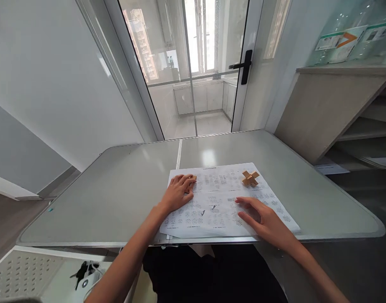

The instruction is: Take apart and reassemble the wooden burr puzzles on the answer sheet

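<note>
A printed sheet (226,187) covered in small diagrams and line drawings lies on the table, with a couple of handwritten tick marks near its middle. On its left part, my left hand (178,191) rests with its fingers curled over a small wooden puzzle piece (191,184), largely hidden beneath them. My right hand (259,214) is over the lower right of the sheet, fingers apart and holding nothing. Beyond it, a cross-shaped wooden burr puzzle (250,179) sits on the sheet's upper right, touched by neither hand.
The grey-white folding table (132,189) has a seam left of centre. Behind it stands a glass door with a black handle (246,66). To the right is a shelf unit (341,105) bearing plastic bottles (353,40). Keys (82,271) lie on a white perforated surface at lower left.
</note>
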A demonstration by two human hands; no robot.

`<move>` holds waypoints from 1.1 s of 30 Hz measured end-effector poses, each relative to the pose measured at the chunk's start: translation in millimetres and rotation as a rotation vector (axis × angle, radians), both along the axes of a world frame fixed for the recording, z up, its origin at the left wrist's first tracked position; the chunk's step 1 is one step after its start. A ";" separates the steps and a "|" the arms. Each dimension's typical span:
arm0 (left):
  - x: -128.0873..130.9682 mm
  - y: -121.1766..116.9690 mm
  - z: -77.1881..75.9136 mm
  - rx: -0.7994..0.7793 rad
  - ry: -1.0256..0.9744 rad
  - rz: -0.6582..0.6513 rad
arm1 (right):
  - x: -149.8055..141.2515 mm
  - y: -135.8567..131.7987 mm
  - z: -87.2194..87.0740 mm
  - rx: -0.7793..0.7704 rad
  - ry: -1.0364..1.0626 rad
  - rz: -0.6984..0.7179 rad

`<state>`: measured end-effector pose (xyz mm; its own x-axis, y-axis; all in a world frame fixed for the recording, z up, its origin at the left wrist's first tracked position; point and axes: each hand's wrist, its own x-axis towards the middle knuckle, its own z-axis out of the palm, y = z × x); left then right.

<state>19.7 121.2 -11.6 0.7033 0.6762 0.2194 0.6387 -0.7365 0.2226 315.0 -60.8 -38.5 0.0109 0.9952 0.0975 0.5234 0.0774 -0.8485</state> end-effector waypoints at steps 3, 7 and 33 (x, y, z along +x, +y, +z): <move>-15.3 10.9 7.8 -0.003 0.018 -0.046 | -0.3 0.1 1.0 0.013 0.011 0.002; -27.6 16.6 9.1 0.031 -0.003 -0.017 | 0.4 1.1 -0.8 0.026 0.022 0.008; -27.4 14.7 -34.7 -0.121 -0.032 0.453 | 0.2 0.1 -1.1 -0.001 0.021 0.000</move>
